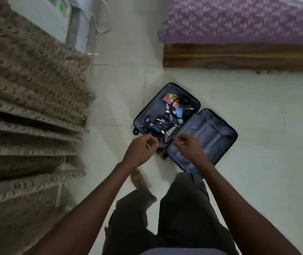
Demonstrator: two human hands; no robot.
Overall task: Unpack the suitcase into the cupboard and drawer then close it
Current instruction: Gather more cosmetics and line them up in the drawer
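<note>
My left hand [141,147] and right hand [186,145] hover over the near edge of the open suitcase [184,126], fingers pinched narrow — on what, I cannot tell. The suitcase lies on the floor [257,126], one half full of small items [167,116] — best lifted in grouped handfuls.

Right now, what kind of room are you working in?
Most likely a bedroom. A bed with a wooden frame and purple patterned cover stands ahead, heavy beige curtains hang at the left, and the open suitcase lies on the pale tiled floor.
</note>
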